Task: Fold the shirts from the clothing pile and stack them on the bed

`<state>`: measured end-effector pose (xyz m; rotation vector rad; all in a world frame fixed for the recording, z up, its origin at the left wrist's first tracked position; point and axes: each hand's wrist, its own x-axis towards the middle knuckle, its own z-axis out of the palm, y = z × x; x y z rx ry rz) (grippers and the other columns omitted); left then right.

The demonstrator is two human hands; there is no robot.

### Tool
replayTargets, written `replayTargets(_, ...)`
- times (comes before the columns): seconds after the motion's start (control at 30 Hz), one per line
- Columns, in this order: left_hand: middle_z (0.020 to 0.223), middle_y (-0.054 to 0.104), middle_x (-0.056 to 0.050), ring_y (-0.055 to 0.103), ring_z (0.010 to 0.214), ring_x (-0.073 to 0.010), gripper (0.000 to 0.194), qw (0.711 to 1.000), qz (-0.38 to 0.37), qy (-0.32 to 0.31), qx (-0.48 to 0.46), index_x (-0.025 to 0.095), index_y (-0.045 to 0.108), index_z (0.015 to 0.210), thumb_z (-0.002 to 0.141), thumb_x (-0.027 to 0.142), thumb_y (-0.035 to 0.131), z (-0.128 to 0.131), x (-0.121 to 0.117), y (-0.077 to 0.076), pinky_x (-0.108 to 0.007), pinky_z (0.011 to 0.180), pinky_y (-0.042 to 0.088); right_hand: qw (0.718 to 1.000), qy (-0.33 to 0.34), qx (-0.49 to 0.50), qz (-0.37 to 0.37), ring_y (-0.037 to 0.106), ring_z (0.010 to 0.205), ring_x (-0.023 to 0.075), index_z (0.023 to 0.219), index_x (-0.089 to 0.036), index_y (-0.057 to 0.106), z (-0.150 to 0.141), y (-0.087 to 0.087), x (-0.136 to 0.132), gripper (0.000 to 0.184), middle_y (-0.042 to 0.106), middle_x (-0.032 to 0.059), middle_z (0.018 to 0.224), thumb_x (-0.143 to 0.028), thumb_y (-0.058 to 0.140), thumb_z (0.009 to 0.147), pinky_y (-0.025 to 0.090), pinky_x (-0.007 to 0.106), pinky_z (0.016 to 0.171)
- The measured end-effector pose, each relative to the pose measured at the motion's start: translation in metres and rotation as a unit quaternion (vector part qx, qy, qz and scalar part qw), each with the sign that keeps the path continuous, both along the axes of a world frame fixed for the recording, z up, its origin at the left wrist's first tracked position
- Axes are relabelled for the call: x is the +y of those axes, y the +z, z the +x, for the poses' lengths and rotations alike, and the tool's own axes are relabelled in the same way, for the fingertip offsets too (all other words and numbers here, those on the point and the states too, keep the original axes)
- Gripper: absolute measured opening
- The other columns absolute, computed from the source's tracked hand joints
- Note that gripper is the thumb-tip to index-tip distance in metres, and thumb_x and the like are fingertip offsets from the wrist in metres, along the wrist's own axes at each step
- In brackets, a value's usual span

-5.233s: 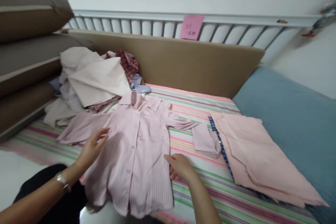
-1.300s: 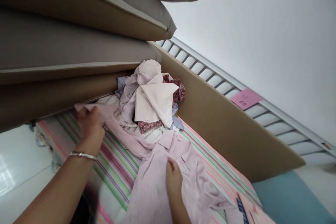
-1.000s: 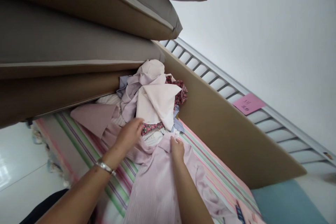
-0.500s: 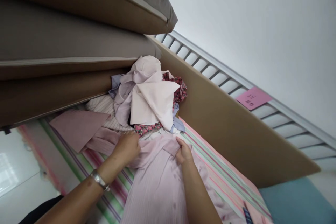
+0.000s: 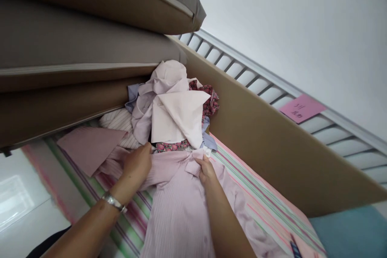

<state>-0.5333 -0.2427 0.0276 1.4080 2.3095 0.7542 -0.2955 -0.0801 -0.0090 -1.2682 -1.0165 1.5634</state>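
A pale pink blouse with fine vertical ribbing lies spread over the striped sheet, one sleeve reaching out to the left. My left hand grips its upper left edge near the shoulder, fingers closed on the cloth. At the collar, my right hand pinches the fabric between thumb and fingers. Just beyond both hands rises a heap of crumpled clothes: a cream-white garment on top, with red floral cloth and bluish cloth showing around it.
Thick grey-brown cushions are stacked at the left. A tan board runs along the right, before a white slatted rail bearing a pink note. A teal item and a dark striped object sit at lower right.
My left hand has shifted slightly left along the blouse's upper edge, drawing the shoulder fabric straighter. My right hand has moved a little up and left with the collar. The view has shifted slightly.
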Motion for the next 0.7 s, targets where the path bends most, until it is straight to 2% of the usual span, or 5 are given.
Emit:
replayTargets(0.13,0.094,0.069,-0.01,0.064,0.087,-0.0231,0.025,0.999,-0.037,-0.011,0.008,0.018,0.058,0.093,0.084,0.013,0.036,-0.003,0.0,-0.002,-0.029,0.063,0.036,0.999,-0.004,-0.036,-0.029,0.068,0.074,0.0212,0.082,-0.017,0.064,0.006,0.007,0.005,0.032,0.069,-0.0008,0.063,-0.008,0.063,0.052,0.054,0.034,0.075)
replayTargets(0.23,0.095,0.069,-0.01,0.064,0.09,-0.0222,0.025,0.999,-0.039,-0.017,0.001,0.019,0.06,0.093,0.085,0.015,0.036,-0.002,0.0,-0.001,-0.029,0.067,0.038,0.997,0.004,-0.043,-0.071,0.068,0.076,0.0224,0.077,-0.018,0.063,0.006,0.017,0.004,0.015,0.069,0.0027,0.064,-0.022,0.066,0.063,0.055,0.036,0.075)
replayTargets(0.3,0.095,0.069,-0.01,0.064,0.09,-0.0215,0.026,0.999,-0.038,-0.018,-0.005,0.019,0.061,0.094,0.086,0.015,0.036,-0.001,-0.001,-0.001,-0.028,0.068,0.038,0.993,0.024,-0.044,-0.11,0.069,0.078,0.0244,0.08,-0.017,0.064,0.003,0.022,0.002,0.019,0.07,0.0065,0.066,-0.032,0.066,0.069,0.055,0.04,0.074)
replayTargets(0.4,0.094,0.069,-0.01,0.064,0.09,-0.022,0.026,0.999,-0.037,-0.024,-0.009,0.019,0.061,0.093,0.085,0.014,0.037,-0.001,-0.002,0.0,-0.028,0.068,0.038,0.988,0.052,-0.04,-0.141,0.069,0.081,0.0267,0.08,-0.013,0.064,-0.002,0.026,-0.002,0.02,0.069,0.0101,0.066,-0.029,0.068,0.068,0.054,0.043,0.076)
replayTargets(0.7,0.096,0.069,-0.01,0.064,0.09,-0.0215,0.03,0.998,-0.059,-0.014,0.013,0.019,0.061,0.098,0.083,0.009,0.036,-0.004,-0.002,0.002,-0.028,0.069,0.039,0.997,0.029,0.063,-0.036,0.067,0.088,0.0237,0.083,-0.018,0.065,-0.004,0.014,0.001,0.023,0.072,0.0045,0.081,-0.016,0.068,0.061,0.052,0.043,0.085)
